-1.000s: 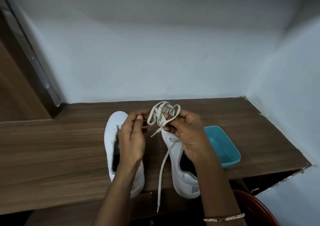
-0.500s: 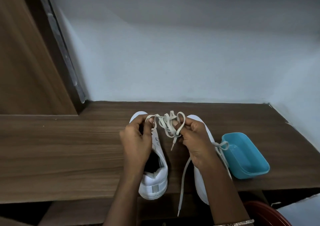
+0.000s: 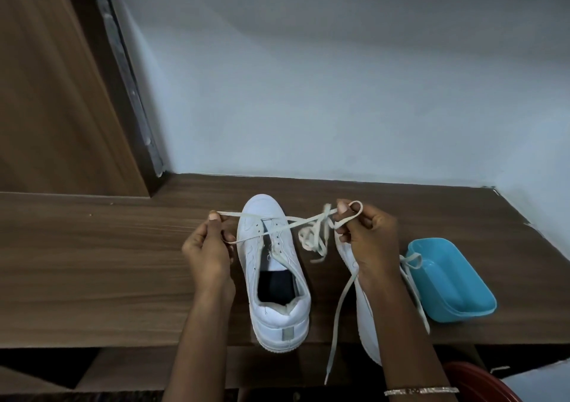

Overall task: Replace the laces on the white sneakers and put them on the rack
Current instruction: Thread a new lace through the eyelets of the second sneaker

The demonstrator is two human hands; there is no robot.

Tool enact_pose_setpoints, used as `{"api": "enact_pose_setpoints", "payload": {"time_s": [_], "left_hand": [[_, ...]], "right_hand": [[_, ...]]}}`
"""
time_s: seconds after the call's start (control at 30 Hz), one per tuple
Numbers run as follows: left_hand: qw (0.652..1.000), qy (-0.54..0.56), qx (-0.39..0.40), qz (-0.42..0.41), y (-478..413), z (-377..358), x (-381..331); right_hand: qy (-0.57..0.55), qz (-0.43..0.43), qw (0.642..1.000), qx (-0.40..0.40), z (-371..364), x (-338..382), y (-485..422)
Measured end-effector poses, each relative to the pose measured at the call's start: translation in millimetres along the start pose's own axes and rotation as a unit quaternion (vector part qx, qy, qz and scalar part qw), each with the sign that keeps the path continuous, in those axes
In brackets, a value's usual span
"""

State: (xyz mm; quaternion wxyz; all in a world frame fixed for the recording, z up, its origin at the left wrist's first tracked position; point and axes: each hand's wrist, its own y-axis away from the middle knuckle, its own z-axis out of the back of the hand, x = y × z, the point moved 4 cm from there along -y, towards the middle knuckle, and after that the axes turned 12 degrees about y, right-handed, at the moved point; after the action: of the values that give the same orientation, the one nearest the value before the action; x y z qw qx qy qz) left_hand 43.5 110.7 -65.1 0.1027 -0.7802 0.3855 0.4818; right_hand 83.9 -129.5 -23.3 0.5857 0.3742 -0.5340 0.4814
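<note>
Both hands hold a pale lace [image 3: 335,324] stretched taut above a wooden counter [image 3: 92,278]. The left hand [image 3: 209,253] pinches a fold of the lace between thumb and forefinger, over the middle of the counter. The right hand [image 3: 367,241], fingers curled, grips a loop of the same lace. A loose tangle dangles just beside that hand's fingers, and one tail hangs down past the counter's front edge.

A white sneaker [image 3: 277,318] stands between the two hands, toe toward the back edge and heel at the front edge. Its eyelets are bare. The two taut strands cross above its toe box (whether they touch the leather cannot be told).

The second sneaker [image 3: 367,324] lies largely hidden under the right forearm, its heel reaching past the front edge. A lace of its own shows as a small loop on the side facing a blue tub [image 3: 456,315]. The tub sits toward the counter's right end, close to the front edge and just beside that sneaker.

A thin bracelet [image 3: 421,391] circles the right wrist. The curved rim of a red basin [image 3: 481,383] shows below the front right corner. A pale wall [image 3: 308,93] rises from the back edge, and a wooden panel [image 3: 46,93] stands at the back left.
</note>
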Motion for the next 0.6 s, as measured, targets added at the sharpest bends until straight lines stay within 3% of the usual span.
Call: {"api": "enact_pose_setpoints", "payload": {"time_s": [0.17, 0.4, 0.5, 0.6], "left_hand": [[0.998, -0.003, -0.036, 0.042, -16, 19, 0], [0.97, 0.054, -0.204, 0.121, -29, 58, -4], [0.973, 0.008, -0.215, 0.083, -32, 63, -7], [0.97, -0.131, -0.194, -0.058, -28, 62, -15]], "right_hand": [[-0.063, -0.041, 0.997, 0.028, -12, -2, 3], [-0.169, -0.108, 0.978, 0.061, -27, 1, 9], [-0.21, -0.128, 0.966, 0.081, -26, 3, 9], [-0.216, -0.118, 0.963, 0.108, -28, 6, 9]]}}
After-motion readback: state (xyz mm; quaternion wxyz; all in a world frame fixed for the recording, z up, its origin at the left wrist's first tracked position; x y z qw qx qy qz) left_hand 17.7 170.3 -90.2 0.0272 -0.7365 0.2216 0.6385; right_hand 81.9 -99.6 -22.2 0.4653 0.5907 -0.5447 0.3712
